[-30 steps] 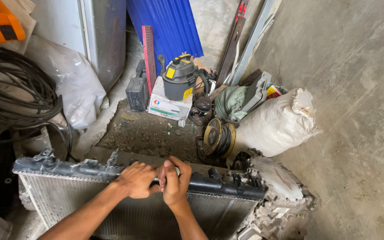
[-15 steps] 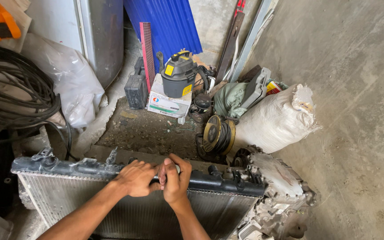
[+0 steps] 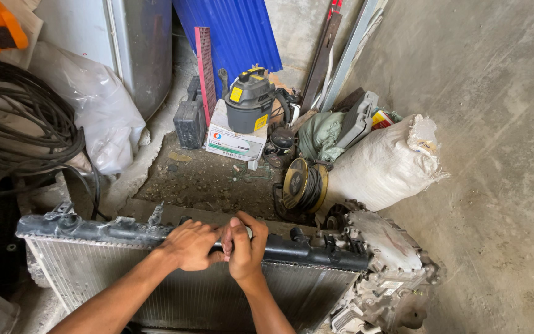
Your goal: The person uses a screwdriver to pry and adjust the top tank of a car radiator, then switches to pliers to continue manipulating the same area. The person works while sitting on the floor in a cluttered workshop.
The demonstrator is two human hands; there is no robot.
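A car radiator with silver fins and a black plastic top tank stands upright in front of me. My left hand wraps over the middle of the black tank. My right hand is pressed against it, fingers closed over the same spot on the tank. A small pale part shows between the fingers; what it is I cannot tell.
Behind the radiator lie a white woven sack, a yellow cable reel, a small grey and yellow vacuum on a white box, a blue corrugated sheet and coiled black cables. A grimy metal casing sits at the radiator's right end.
Both hands stay clasped on the same spot of the tank. The view has shifted slightly; nothing else has moved.
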